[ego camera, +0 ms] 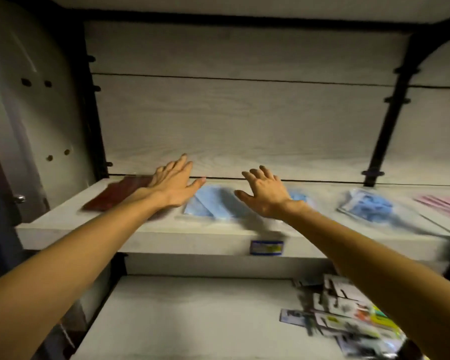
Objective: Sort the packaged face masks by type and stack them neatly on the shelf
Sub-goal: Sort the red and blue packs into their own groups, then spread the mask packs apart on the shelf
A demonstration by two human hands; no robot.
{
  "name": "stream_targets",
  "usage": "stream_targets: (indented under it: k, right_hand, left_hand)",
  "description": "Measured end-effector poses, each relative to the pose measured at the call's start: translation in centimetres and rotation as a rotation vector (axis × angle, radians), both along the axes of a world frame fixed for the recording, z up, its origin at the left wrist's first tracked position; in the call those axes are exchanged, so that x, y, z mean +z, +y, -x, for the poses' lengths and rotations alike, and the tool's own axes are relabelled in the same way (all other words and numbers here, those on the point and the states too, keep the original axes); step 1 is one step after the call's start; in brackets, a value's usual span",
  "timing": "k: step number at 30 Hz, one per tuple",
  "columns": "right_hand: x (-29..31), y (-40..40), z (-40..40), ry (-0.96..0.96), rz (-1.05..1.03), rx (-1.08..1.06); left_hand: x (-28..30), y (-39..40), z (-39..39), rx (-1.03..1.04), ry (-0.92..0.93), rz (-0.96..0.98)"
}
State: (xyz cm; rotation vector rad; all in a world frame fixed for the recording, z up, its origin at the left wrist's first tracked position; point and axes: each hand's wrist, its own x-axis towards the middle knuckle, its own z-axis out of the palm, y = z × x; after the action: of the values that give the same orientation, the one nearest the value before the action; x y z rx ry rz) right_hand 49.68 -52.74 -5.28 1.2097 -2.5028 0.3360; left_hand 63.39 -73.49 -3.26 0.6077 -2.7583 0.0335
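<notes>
On a pale wooden shelf (140,240), our left hand (173,184) and right hand (266,194) hover with fingers spread, holding nothing, over light, slippery-looking blue mask packs (211,203), probably best pinched by their edges.

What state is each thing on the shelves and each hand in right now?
Left hand: open, over dark red pack.
Right hand: open, above light blue masks.
Dark red pack: lying flat.
Light blue masks: flat, in clear wrap.
Blue bagged pack: crumpled, lying askew.
Pink pack: flat, partly cut off.
Lower-shelf packets: jumbled heap.
</notes>
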Motion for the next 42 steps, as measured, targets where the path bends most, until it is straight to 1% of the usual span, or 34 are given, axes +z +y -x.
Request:
stream_targets:
  k: [4, 7, 12, 14, 18, 20, 22, 25, 29, 34, 36, 42]
  right_hand:
    - [0.4, 11.9, 1.4, 0.009, 0.037, -0.07]
    - [-0.1, 21.2, 1.6, 0.016, 0.072, -0.111]
    - [-0.8, 35.5, 1.5, 0.04, 0.054, -0.2]
    - [-0.4, 39.8, 1.5, 0.066, 0.041, -0.215]
    - [-0.6, 45.9, 1.3, 0.173, 0.037, -0.15]
    - [-1.2, 48.6, 2.0, 0.177, 0.056, -0.211]
    - [-1.6, 51.8, 3.3, 0.144, 0.067, -0.304]
    - [-2.1, 57.0, 5.9, 0.073, 0.058, -0.428]
    - [-2.7, 62.9, 10.3, 0.033, 0.042, -0.527]
    - [-2.5, 69.1, 17.1, 0.039, -0.033, -0.55]
    - [-1.7, 71.1, 20.0, 0.026, -0.059, -0.548]
    - [0.0, 75.4, 27.2, 0.003, -0.035, -0.583]
  left_hand:
    - [-0.3, 11.0, 2.3, -0.125, -0.001, 0.059]
    - [-1.3, 19.5, 4.1, -0.244, 0.059, 0.074]
    - [-2.8, 32.5, 6.4, -0.431, 0.09, 0.076]
    - [-2.7, 36.8, 7.0, -0.518, 0.098, 0.102]
    - [-2.1, 44.7, 8.6, -0.68, 0.133, 0.118]
    - [-2.2, 48.4, 9.8, -0.767, 0.109, 0.126]
    - [-2.6, 51.6, 11.4, -0.833, 0.094, 0.172]
    - [-3.0, 55.5, 14.7, -0.878, 0.09, 0.219]
    - [-3.2, 60.5, 20.9, -0.933, 0.099, 0.26]
    - [-3.0, 66.4, 30.1, -0.913, 0.093, 0.271]
    - [-2.8, 68.1, 33.2, -0.909, 0.097, 0.244]
    - [-1.8, 70.6, 40.6, -0.866, 0.083, 0.234]
